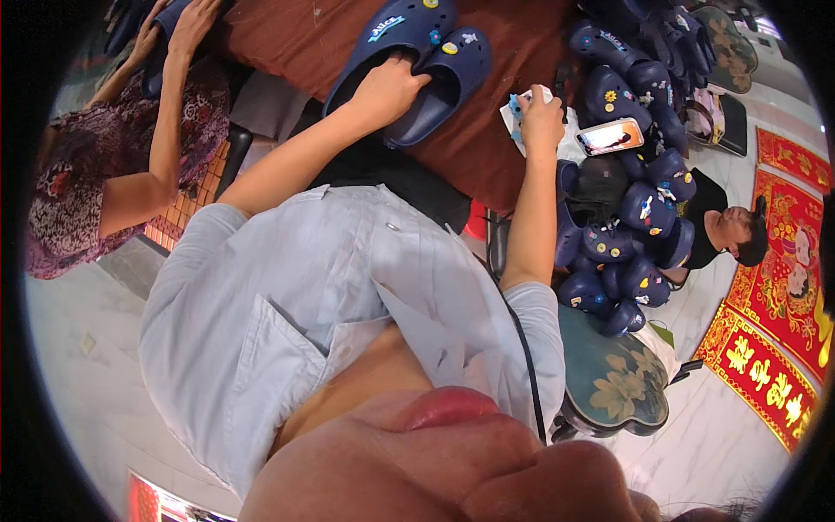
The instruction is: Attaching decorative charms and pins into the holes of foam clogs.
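Surrounding the work, pale marbled tiling (678, 448) shows at both sides of the view, its edges bent by the lens. A reddish-brown cloth (278, 39), wrinkled in places, covers the work surface across the upper middle. Red-and-gold panels (790, 261) line the far right. At the left, a co-worker (78, 157) in patterned clothing has both hands at another dark blue clog (156, 65); at the right is a second person (709, 226) in a black top and dark cap. Between that person and the cloth, a heap of navy clogs (644, 204) is piled up, many dotted with charms. Just below the heap is a dark green stool (617, 383) with a flower pattern.

The pair of clogs (435, 100) lies on the cloth near its top edge, side by side. The left hand (385, 90) is closed on their adjoining edges, its fingertips hidden inside the openings. A phone (609, 137) with a lit screen leans against the heap. Beside it, the right hand (541, 120) bends over white wrapping (509, 117) with small blue pieces (515, 106); how tightly its fingers close, I cannot tell.
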